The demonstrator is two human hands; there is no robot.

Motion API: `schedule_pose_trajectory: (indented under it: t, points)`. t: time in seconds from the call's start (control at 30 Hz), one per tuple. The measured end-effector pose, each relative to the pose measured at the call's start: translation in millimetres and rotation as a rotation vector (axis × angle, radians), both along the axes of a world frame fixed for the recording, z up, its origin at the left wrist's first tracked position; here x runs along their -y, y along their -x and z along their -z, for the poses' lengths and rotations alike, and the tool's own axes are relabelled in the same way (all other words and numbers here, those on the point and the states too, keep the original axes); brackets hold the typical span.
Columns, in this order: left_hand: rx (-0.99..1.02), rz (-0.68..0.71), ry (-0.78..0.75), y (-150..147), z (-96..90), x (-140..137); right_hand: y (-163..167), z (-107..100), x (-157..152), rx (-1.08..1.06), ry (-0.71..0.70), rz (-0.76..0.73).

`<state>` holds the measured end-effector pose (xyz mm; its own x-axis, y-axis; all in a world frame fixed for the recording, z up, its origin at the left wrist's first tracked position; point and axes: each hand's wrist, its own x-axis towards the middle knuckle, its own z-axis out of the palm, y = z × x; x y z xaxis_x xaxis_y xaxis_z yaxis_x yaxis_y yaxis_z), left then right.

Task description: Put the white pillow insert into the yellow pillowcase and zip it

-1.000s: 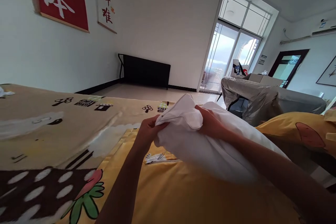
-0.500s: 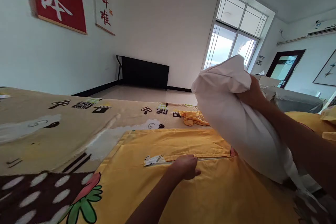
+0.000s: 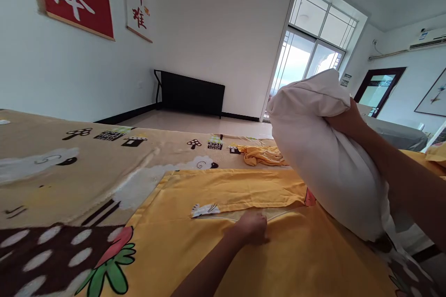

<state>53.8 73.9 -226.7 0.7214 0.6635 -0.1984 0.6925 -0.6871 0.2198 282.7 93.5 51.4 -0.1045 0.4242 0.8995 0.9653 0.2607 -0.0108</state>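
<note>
Our left hand [image 3: 251, 228] clutches a yellow pillowcase [image 3: 296, 253] by the near edge of its opening [image 3: 237, 215]; at right, our right hand [image 3: 344, 119] grips a white pillow [image 3: 320, 167].

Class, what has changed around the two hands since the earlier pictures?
The left hand let go of the white pillow and moved down, gripping the yellow cover, whose slit now gapes. The right hand keeps the pillow, now raised and farther right. The patterned blanket stayed put.

Spread on blanket [image 3: 97, 162]: pillowcase [image 3: 296, 250]. Set at its opening [image 3: 233, 216]: left hand [image 3: 249, 228]. Raised at right, in right hand [image 3: 343, 116]: pillow [image 3: 324, 171]. Lying behind, on blanket: cloth [image 3: 261, 154]. Hung far left: scrolls [image 3: 76, 0].
</note>
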Motion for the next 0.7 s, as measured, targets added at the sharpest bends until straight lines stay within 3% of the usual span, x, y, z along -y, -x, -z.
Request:
schedule_pose_trajectory:
  t: [0.1,0.27,0.47,0.57,0.7]
  points:
    - [-0.068,0.065,0.055,-2.1,-2.7,4.9,1.2,-1.5,2.0,-0.047,0.052,-0.009]
    - [-0.110,0.197,0.116,0.0,-5.9,3.3,-5.5,-12.2,9.2,-0.050,0.025,-0.030]
    - [-0.036,0.341,0.267,8.7,-10.3,-5.3,-25.6,-39.8,27.6,-0.039,0.008,0.182]
    - [0.051,0.323,0.336,15.3,-9.0,-15.6,-32.9,-46.2,36.5,-0.071,-0.014,0.243]
    - [0.143,0.132,0.200,26.0,4.2,-39.0,-31.9,-40.5,41.6,-0.127,-0.020,0.203]
